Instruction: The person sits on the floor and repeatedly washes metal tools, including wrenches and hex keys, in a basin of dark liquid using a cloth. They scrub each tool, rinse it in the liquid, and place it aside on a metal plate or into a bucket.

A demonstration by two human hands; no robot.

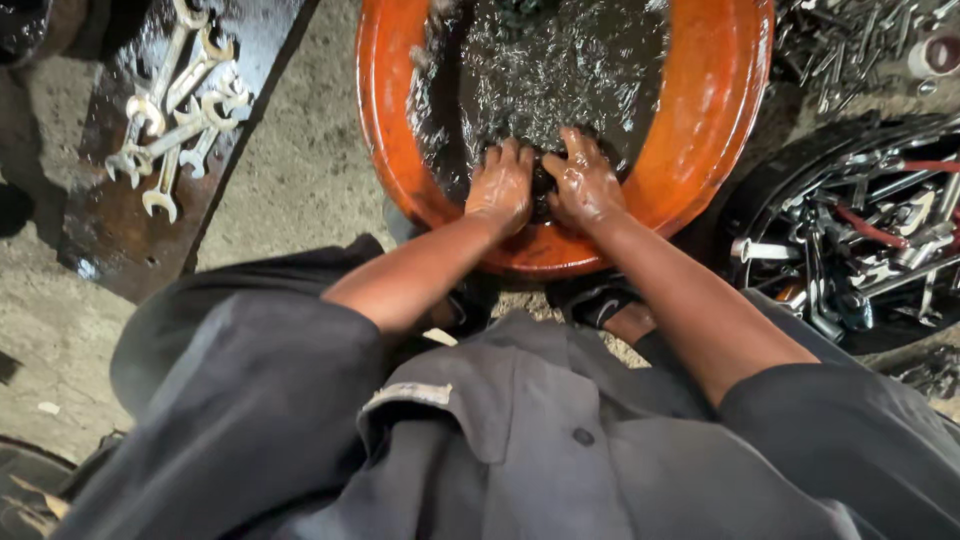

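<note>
I see left hand (pixel 500 185) and right hand (pixel 585 185) curled round a dark part (pixel 543 180) | orange basin (pixel 700 120) of dark liquid (pixel 560 70) | wrenches (pixel 175 110) well apart, left.

Open-ended spanners (pixel 175 110) lie heaped on an oily dark plate (pixel 120 235) at left, a black tub of tools (pixel 860 250) at right.

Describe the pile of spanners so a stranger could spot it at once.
Start from the big orange basin where both hands work, then look far left to the dark oily plate on the ground. The spanners lie heaped there, bright silver, open-ended, apart from the tool-filled tyre on the right.
</note>
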